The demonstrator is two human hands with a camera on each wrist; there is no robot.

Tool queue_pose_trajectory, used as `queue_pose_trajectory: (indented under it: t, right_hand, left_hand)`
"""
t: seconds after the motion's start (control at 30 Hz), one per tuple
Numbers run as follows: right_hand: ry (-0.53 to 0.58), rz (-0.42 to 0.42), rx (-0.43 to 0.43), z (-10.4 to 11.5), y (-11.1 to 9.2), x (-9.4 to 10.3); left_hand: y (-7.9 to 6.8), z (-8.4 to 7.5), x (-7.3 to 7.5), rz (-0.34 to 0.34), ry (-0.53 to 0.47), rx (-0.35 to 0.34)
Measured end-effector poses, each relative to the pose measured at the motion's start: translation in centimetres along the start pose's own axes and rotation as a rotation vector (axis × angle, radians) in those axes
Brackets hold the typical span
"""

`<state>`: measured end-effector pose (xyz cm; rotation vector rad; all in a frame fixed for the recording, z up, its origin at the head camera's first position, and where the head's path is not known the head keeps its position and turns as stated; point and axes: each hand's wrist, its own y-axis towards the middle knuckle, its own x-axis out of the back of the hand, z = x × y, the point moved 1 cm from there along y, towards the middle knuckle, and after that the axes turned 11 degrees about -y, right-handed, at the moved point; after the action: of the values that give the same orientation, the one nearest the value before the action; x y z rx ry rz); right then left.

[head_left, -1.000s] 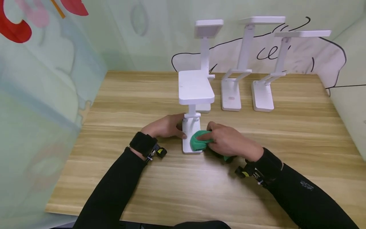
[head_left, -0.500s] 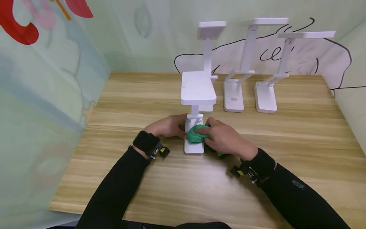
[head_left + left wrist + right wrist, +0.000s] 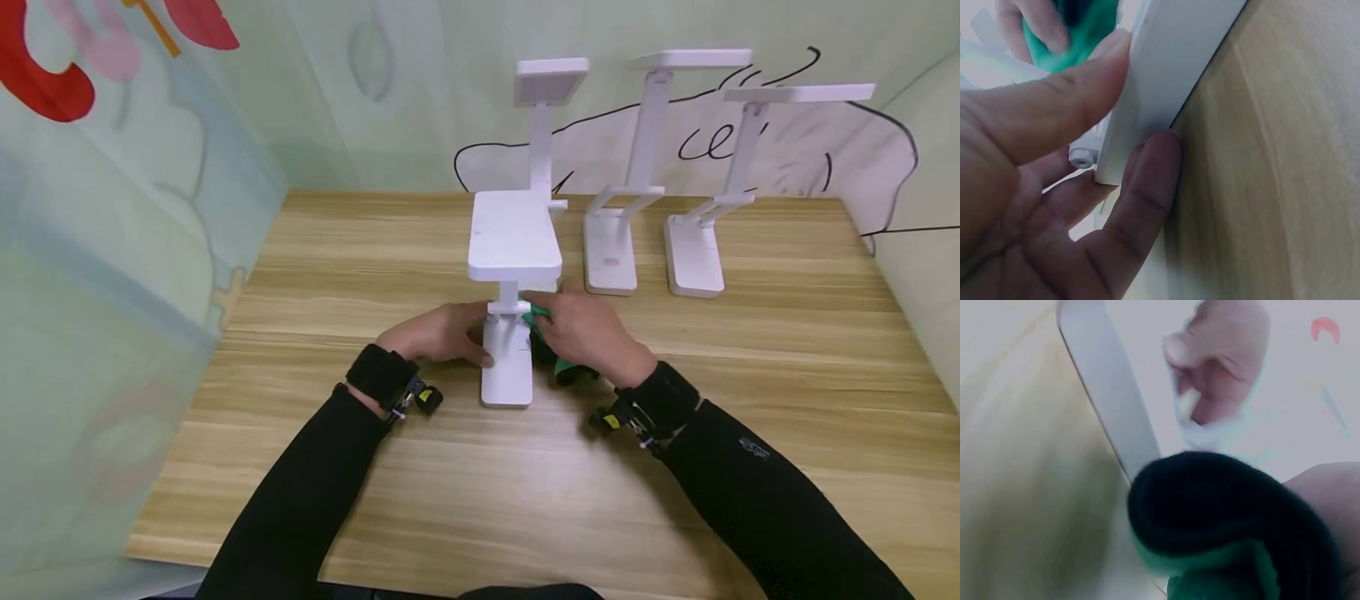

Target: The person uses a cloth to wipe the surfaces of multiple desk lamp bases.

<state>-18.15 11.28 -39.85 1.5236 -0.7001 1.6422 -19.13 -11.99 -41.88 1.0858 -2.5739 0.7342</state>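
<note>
A white desk lamp stands in front of me on the table, its flat head tilted over the base. My left hand grips the base from its left side. In the left wrist view the thumb lies along the base's upper edge and a finger presses its side near the tabletop. With my right hand I hold a green cloth at the lamp's right, by the hinge at the rear of the base. The cloth's folded dark side fills the lower right wrist view.
Behind stand three similar white lamps: one partly hidden by the near lamp, another to its right, and a third farther right. A printed curtain hangs along the back edge of the wooden table.
My right hand has moved the cloth from the front of the lamp's base back across it to the hinge at the right. The left hand keeps its hold on the base.
</note>
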Motion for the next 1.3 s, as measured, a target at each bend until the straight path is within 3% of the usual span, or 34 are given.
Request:
queue_pose_trajectory:
  t: [0.1, 0.3, 0.43, 0.57, 0.73, 0.87, 0.97, 1.03, 1.13, 1.3]
  right_hand:
    - [0.028, 0.029, 0.015, 0.1, 0.4, -0.7]
    - [0.079, 0.142, -0.145, 0.4, -0.4, -1.0]
    - [0.028, 0.103, -0.171, 1.1, -1.8, -1.2]
    - [-0.054, 0.042, -0.072, 1.8, -3.5, -1.0]
    - [-0.034, 0.175, 0.059, 1.6, -4.6, 0.8]
    - [-0.027, 0.135, 0.059, 1.1, -3.9, 1.5]
    - [-0.028, 0.072, 0.042, 1.1, -3.0, 0.8]
    - [-0.020, 0.073, 0.041, 1.3, -2.8, 0.3]
    - [-0.002, 0.109, 0.064, 1.6, -3.2, 0.2]
    - [0.000, 0.252, 0.244, 2.4, -4.5, 1.4]
  left_hand:
    - [0.0, -0.3, 0.0, -0.020, 0.036, 0.032]
    - [-0.2, -0.4, -0.1, -0.015, 0.044, 0.041]
    - [-0.2, -0.4, -0.1, -0.021, 0.060, 0.045]
    - [-0.4, -0.5, -0.1, -0.029, 0.054, 0.057]
    - [-0.5, -0.5, -0.1, -0.037, 0.060, 0.065]
    - [-0.4, -0.5, -0.1, -0.036, 0.063, 0.063]
    - [-0.1, -0.5, -0.1, -0.029, 0.051, 0.050]
    - [0.1, -0.6, -0.2, -0.022, 0.041, 0.039]
    - [0.2, -0.5, -0.2, -0.019, 0.046, 0.034]
    - [0.1, -0.4, -0.2, -0.027, 0.063, 0.041]
